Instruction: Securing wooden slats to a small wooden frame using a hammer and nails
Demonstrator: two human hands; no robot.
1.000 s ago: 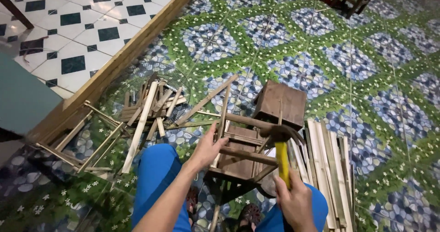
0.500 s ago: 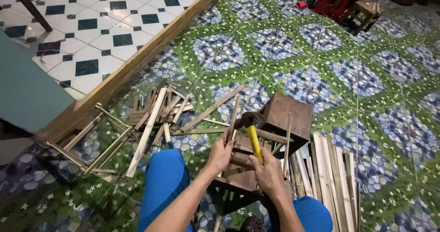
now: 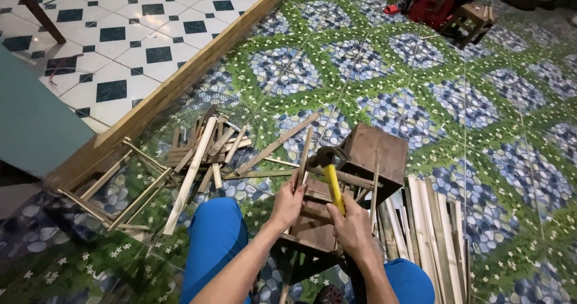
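Right hand (image 3: 351, 223) grips a yellow-handled hammer (image 3: 329, 173); left hand (image 3: 287, 203) pinches a slat (image 3: 303, 151) on the wooden frame (image 3: 312, 229), strips (image 3: 430, 232) crowding its right edge.

light: even, soft, moderately bright, brightest on the white-and-black tiled floor (image 3: 120, 33) at upper left | shadows: faint, short, beneath the pale wooden slats (image 3: 204, 154) | glare: mild sheen on the green-and-blue patterned vinyl floor mat (image 3: 384, 57) | focus: centre sharp, far top-right corner dim | distortion: wide-angle bending at edges | blur: slight on the yellow-handled hammer (image 3: 332, 181)
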